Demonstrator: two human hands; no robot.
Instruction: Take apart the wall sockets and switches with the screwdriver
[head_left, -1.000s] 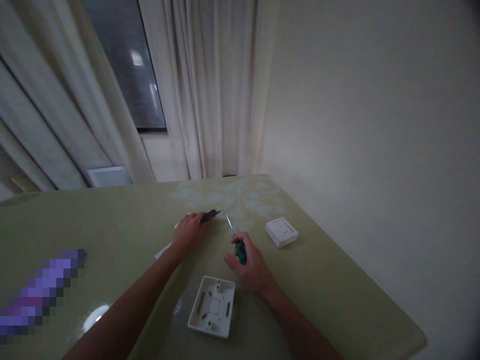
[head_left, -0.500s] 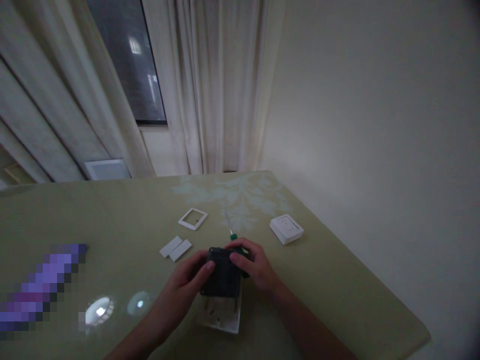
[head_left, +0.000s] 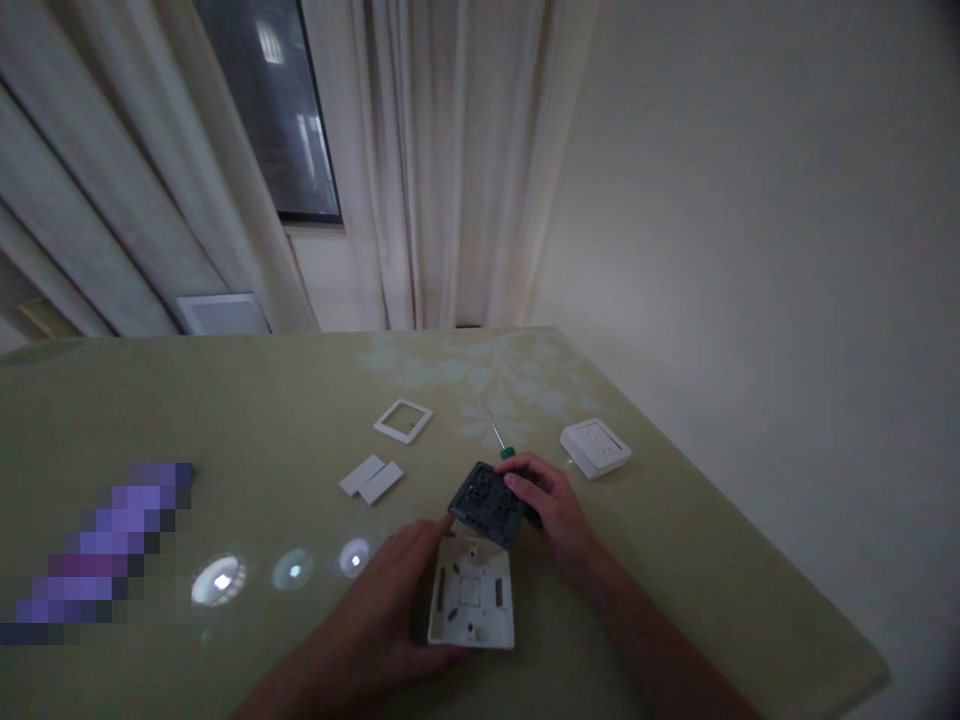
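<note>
My left hand (head_left: 409,590) is closed on the left side of a white mounting box (head_left: 484,630), thumb at its near edge and fingers at its far left corner. The box's hollow side faces up, showing slots and screw posts. In my right hand (head_left: 551,500), thumb and fingers grip a black switch module (head_left: 480,500), tilted just beyond the box. A screwdriver (head_left: 499,435) with a green handle pokes out past the right fingers; most of its handle is hidden behind the hand and module.
A white square frame (head_left: 382,424) and two white switch plates (head_left: 381,483) lie on the table left of the screwdriver. To the right sits a white socket unit (head_left: 596,450). A pixelated purple object (head_left: 105,550) is at far left. Curtains and a wall border the table (head_left: 712,600).
The black module has moved off the white box, away and to the right, in my right hand. My left hand has gone from the module to the box. The view has shifted slightly.
</note>
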